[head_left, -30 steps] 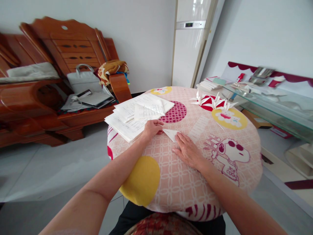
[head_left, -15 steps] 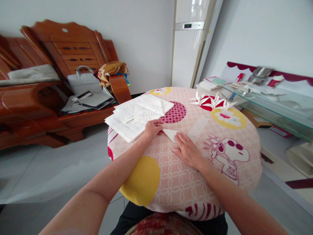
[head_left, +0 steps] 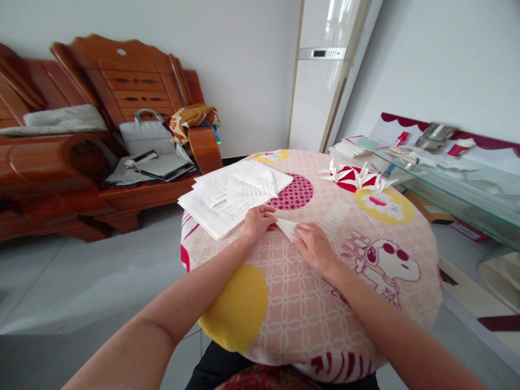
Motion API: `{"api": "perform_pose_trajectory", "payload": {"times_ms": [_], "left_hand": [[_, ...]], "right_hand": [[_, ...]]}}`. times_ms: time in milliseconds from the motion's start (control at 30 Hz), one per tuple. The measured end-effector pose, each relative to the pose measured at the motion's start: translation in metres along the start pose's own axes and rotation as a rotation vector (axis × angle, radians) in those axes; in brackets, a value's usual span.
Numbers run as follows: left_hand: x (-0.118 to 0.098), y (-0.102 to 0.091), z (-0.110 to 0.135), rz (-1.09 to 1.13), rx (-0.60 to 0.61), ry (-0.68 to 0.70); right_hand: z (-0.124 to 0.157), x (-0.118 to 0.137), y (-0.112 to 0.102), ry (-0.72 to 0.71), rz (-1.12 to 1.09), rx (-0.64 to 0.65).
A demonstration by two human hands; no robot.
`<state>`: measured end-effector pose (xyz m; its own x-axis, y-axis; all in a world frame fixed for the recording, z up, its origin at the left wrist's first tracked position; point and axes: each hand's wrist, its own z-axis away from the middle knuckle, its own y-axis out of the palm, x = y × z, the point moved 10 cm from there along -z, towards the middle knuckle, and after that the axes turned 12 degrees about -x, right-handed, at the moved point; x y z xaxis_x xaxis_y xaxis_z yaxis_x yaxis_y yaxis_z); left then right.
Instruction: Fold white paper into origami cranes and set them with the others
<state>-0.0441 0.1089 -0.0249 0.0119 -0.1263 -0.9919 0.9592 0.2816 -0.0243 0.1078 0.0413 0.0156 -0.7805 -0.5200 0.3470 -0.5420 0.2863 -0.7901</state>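
A small folded piece of white paper [head_left: 286, 227], roughly triangular, is between my two hands over the round table. My left hand [head_left: 259, 222] is closed at its left corner, fingers pinched together. Opposite it, the fingers of my right hand [head_left: 314, 245] are curled together on the paper's right edge, with the thumb hidden. A stack of handwritten paper sheets [head_left: 211, 216] lies just beyond my left hand. Several folded white paper cranes [head_left: 359, 179] stand in a row at the table's far right.
A pink patterned cloth [head_left: 300, 303] covers the round table. To the right is a glass shelf [head_left: 459, 184] holding papers, a metal bowl [head_left: 439, 132] and a cup. A wooden sofa [head_left: 138, 81] with a grey bag [head_left: 146, 134] stands at the left, and a tall white air conditioner [head_left: 314, 97] behind.
My right hand's fingers have curled in and drawn together at the paper's edge. My left hand keeps its pinch at the other corner. The whole view has shifted slightly.
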Motion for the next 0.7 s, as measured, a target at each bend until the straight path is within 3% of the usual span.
{"api": "perform_pose_trajectory", "payload": {"times_ms": [200,333,700], "left_hand": [[0.002,-0.004,0.003,0.08,-0.027,0.001],[0.003,-0.003,0.003,0.09,-0.025,-0.001],[0.003,-0.004,0.006,0.113,-0.035,-0.047]], "right_hand": [[-0.038,-0.01,0.018,0.041,-0.189,-0.189],[-0.038,-0.004,0.03,-0.011,-0.27,-0.159],[-0.036,0.003,0.037,-0.049,-0.347,-0.086]]}}
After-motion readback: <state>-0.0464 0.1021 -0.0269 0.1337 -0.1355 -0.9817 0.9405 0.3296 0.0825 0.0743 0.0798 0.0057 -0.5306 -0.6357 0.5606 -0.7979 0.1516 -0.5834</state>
